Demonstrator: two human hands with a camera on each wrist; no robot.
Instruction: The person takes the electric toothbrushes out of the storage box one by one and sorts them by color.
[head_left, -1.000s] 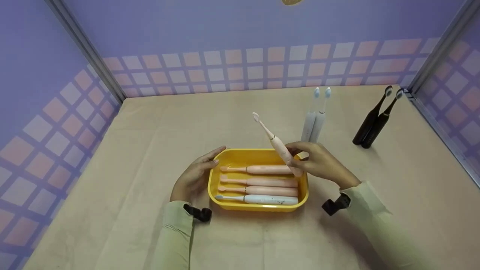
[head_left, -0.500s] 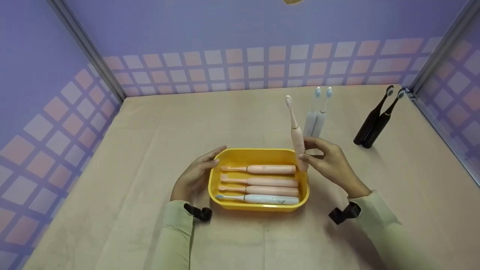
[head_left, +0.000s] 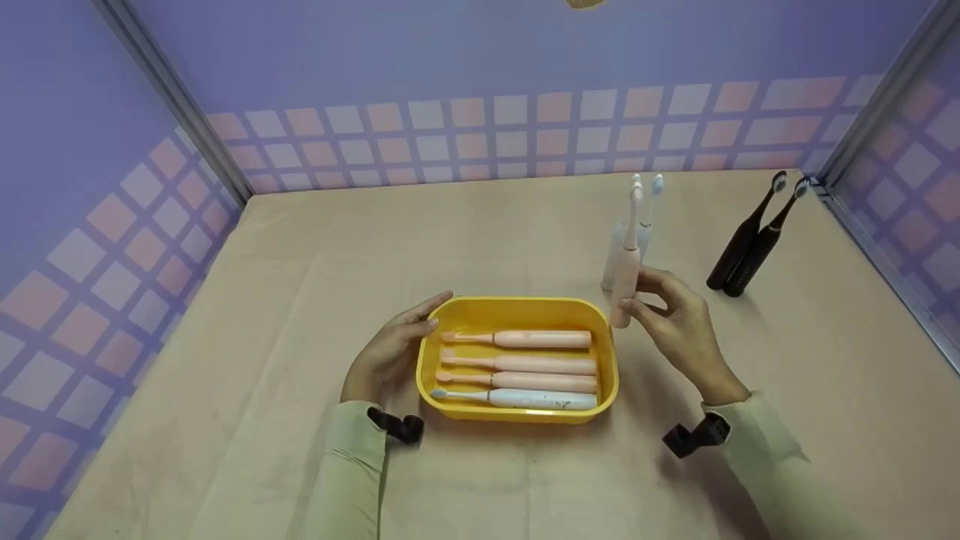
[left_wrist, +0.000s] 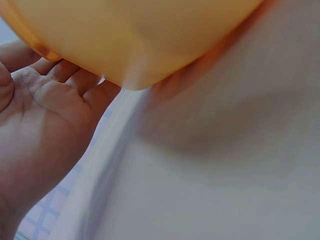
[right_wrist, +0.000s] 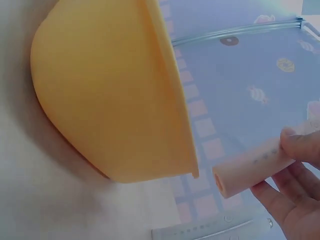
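My right hand pinches a pale pink electric toothbrush between thumb and fingers, upright beyond the right end of a yellow plastic basket. In the right wrist view the handle's bottom end hangs in the air beside the basket wall. Across the basket, my left hand grips its left end, thumb at the rim and fingers along the outer wall, as the left wrist view shows. Inside lie three pink toothbrushes and a light blue toothbrush, side by side with heads to the left.
Two pale blue-white toothbrushes stand upright behind the held one, which partly covers them. Farther right stand two black toothbrushes. A cloth-covered table meets tiled-pattern walls at the back and sides.
My right hand has carried the pink toothbrush out of the basket to the right, turning it from slanted to upright. The left hand and basket have stayed in place.
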